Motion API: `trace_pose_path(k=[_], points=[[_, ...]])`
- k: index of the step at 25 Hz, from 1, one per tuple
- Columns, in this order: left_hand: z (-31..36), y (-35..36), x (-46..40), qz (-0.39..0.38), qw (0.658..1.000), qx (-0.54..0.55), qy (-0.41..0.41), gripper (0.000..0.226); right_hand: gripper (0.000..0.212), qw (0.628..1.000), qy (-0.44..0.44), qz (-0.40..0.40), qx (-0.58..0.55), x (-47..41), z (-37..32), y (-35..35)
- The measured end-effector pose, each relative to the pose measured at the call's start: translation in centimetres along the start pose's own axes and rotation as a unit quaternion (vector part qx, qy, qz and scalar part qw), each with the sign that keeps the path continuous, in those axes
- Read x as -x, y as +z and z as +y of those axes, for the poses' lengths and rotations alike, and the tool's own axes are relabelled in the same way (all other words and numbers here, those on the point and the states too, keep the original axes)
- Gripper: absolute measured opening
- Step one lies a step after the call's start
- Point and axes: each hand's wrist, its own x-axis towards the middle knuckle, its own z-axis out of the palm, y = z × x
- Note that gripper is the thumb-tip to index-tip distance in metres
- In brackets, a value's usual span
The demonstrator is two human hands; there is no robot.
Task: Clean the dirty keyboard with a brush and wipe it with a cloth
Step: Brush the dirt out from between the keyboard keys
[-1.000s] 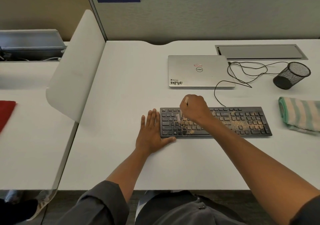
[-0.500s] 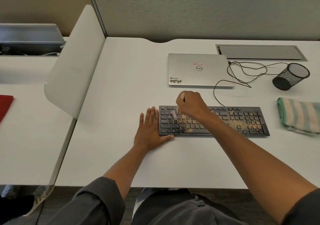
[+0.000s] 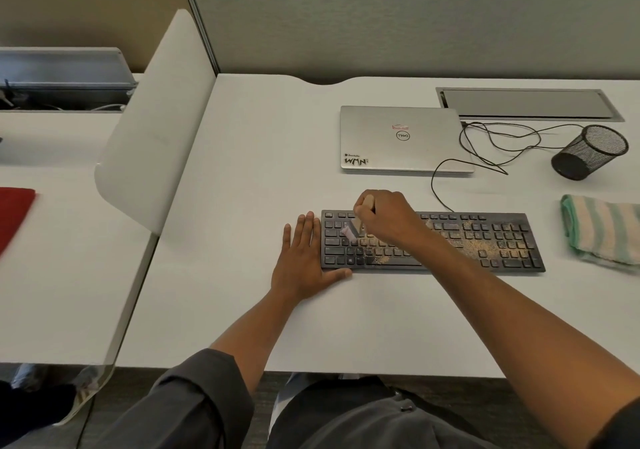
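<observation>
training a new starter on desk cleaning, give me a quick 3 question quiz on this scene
1. True or false: the striped cloth is lying on the keyboard.
2. Which hand grips the brush? A) left hand B) right hand C) neither
3. Fill the gap: most of the sandy dirt still sits on the keyboard's ____ half.

Key:
1. False. The cloth lies on the desk to the right of the keyboard, apart from it.
2. B. The right hand holds the brush over the left keys; the left hand lies flat against the keyboard's left end.
3. Right.
</observation>
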Motion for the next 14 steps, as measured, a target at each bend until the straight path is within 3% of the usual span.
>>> trace_pose_path(k=[3, 7, 11, 14], points=[[-0.1, 0.1, -0.1, -0.001, 1.0, -0.002, -0.002, 0.128, 0.021, 0.999, 0.021, -0.027, 0.022, 0.0, 0.1, 0.0], [0.0, 0.0, -0.1, -0.001, 1.0, -0.003, 0.0, 0.128, 0.023, 1.0, 0.024, -0.001, -0.01, -0.2, -0.7, -0.3], [0.1, 0.0, 0.0, 0.0, 1.0, -0.001, 0.0, 0.127, 0.027, 0.997, 0.041, -0.045, 0.045, -0.2, -0.7, 0.3], [0.1, 0.0, -0.1, -0.004, 1.0, -0.005, -0.002, 0.128, 0.025, 0.998, 0.054, -0.026, 0.005, -0.2, -0.3, -0.4]])
